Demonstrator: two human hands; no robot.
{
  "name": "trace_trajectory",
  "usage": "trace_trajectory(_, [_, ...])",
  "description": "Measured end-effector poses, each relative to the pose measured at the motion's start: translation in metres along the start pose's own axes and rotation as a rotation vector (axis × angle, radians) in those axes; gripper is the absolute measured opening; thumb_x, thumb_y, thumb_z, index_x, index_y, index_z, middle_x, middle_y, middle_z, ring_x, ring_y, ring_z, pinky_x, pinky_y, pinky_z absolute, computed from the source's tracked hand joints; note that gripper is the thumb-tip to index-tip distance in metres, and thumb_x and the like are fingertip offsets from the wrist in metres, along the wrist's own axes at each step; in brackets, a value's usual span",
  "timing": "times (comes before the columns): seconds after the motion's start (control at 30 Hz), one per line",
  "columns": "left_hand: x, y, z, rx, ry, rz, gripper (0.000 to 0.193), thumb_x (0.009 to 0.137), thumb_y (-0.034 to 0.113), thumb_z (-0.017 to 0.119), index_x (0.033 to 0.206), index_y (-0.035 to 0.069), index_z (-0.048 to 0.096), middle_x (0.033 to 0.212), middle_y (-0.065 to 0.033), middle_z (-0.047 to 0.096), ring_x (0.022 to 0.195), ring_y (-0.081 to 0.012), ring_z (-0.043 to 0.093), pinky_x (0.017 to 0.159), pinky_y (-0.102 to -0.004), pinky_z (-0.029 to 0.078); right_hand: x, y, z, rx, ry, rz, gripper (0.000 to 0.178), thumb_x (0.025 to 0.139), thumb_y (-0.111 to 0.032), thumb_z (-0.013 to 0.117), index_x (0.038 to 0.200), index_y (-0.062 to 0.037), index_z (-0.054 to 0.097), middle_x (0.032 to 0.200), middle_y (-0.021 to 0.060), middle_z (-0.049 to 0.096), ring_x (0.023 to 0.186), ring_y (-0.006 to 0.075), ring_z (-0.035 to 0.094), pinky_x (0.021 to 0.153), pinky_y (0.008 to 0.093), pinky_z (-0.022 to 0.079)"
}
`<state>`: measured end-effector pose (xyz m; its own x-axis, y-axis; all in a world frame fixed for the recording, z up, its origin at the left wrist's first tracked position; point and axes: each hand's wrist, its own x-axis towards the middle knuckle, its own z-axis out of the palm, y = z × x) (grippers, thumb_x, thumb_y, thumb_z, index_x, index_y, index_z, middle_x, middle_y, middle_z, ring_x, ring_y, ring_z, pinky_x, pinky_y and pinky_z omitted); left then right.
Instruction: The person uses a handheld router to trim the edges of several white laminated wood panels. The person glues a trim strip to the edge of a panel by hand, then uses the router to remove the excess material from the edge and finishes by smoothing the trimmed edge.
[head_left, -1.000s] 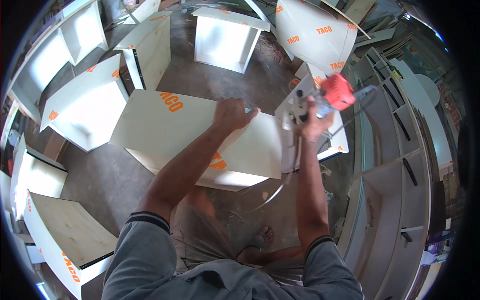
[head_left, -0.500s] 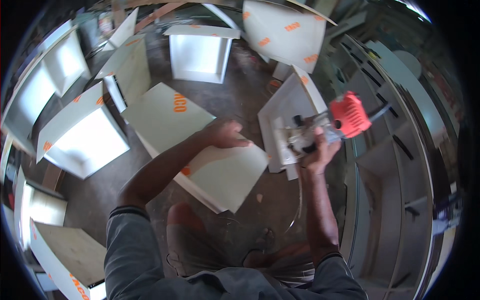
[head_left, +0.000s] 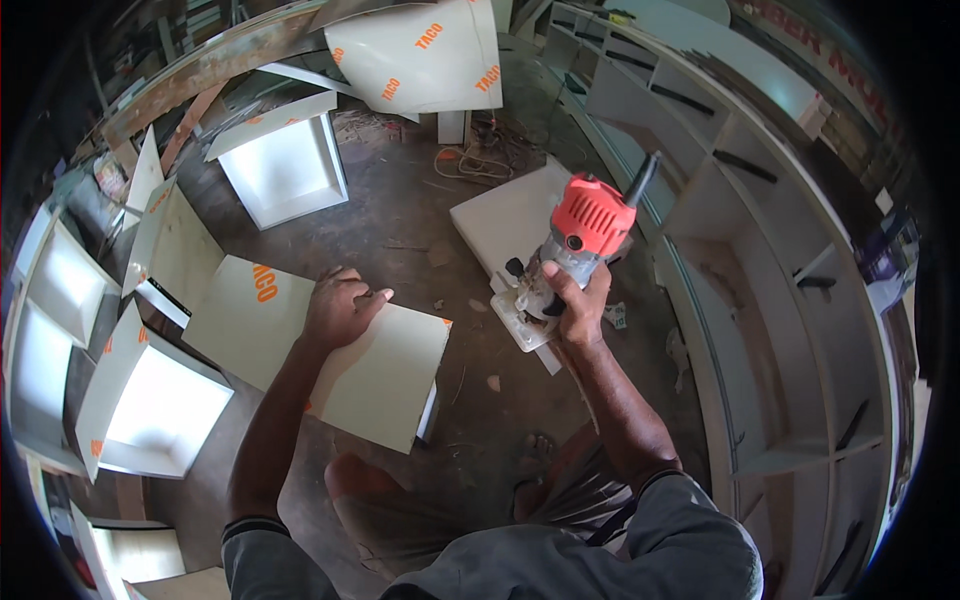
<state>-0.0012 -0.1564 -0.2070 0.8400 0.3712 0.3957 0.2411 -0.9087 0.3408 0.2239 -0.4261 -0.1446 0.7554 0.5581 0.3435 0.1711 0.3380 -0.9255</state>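
Observation:
My right hand is wrapped round a trim router with a red motor housing and a clear base plate, tilted and held up off the floor. Its cord trails down past my forearm. My left hand lies on a white drawer box, its fingers curled over the far edge and its thumb stretched along the top. This box rests panel side up in front of my knees. Behind the router, another white box is on the floor, partly hidden by the tool.
White open drawer boxes stand at the far left and near left. A curved white sheet leans at the back, with a coiled cord by it. A long cabinet frame with black strips runs along the right.
My view has turned to the right. The router, still in my right hand, has come away from the white box behind it. My left hand stays on its drawer box, fingers now over the far edge.

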Motion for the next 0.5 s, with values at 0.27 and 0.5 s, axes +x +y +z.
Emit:
trace_trajectory(0.27, [-0.041, -0.015, -0.037, 0.317, 0.374, -0.218, 0.040, 0.087, 0.037, 0.076, 0.107, 0.003, 0.071, 0.109, -0.0196, 0.065, 0.110, -0.0380, 0.059, 0.101, -0.0488, 0.044, 0.001, 0.004, -0.011, 0.004, -0.036, 0.018, 0.048, 0.077, -0.023, 0.079, 0.112, 0.0014, 0.057, 0.097, 0.0076, 0.065, 0.087, 0.0163, 0.062, 0.080, 0.0338, 0.050])
trace_trajectory(0.5, [-0.156, 0.001, -0.045, -0.232, 0.841, -1.329, 0.072, 0.088, 0.051, 0.074, 0.129, -0.005, 0.057, 0.126, -0.0186, 0.059, 0.109, -0.0286, 0.063, 0.086, -0.0431, 0.057, -0.003, 0.002, -0.005, 0.011, -0.043, 0.181, 0.055, 0.076, -0.023, 0.082, 0.116, 0.0018, 0.054, 0.098, 0.0086, 0.064, 0.086, 0.0164, 0.063, 0.079, 0.0341, 0.053])
